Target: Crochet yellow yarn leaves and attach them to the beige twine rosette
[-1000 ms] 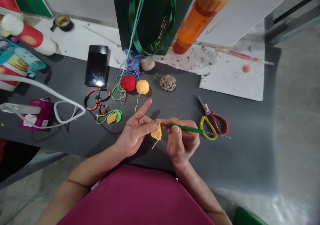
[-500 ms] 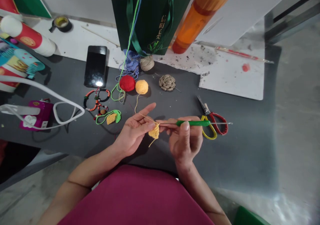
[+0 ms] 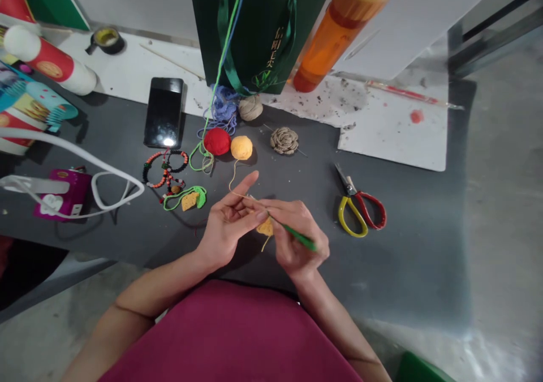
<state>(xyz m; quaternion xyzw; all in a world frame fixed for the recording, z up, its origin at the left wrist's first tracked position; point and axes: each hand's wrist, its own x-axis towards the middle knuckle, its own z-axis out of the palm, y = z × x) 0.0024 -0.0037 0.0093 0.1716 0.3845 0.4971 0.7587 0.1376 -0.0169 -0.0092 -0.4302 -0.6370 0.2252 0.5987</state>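
Observation:
My left hand (image 3: 227, 224) pinches a small yellow crocheted piece (image 3: 265, 227) at its fingertips, with a yellow yarn strand running over its raised index finger. That strand leads up to a yellow yarn ball (image 3: 241, 147) on the grey table (image 3: 394, 269). My right hand (image 3: 297, 235) closes around a crochet hook with a green handle (image 3: 300, 238), its metal tip against the crocheted piece. The two hands nearly touch, and my right fingers partly hide the piece.
Near the yarn lie a red yarn ball (image 3: 216, 141), a coiled twine rosette (image 3: 284, 141), a black phone (image 3: 163, 112) and beaded bracelets (image 3: 164, 170). Red-and-yellow-handled scissors (image 3: 358, 212) sit to the right. A green gift bag (image 3: 237, 31) and orange bottle (image 3: 339, 37) stand behind.
My right hand has moved left and turned, swinging the hook from pointing right across the scissors to angling toward the crocheted piece. The piece now sits partly behind my right fingers.

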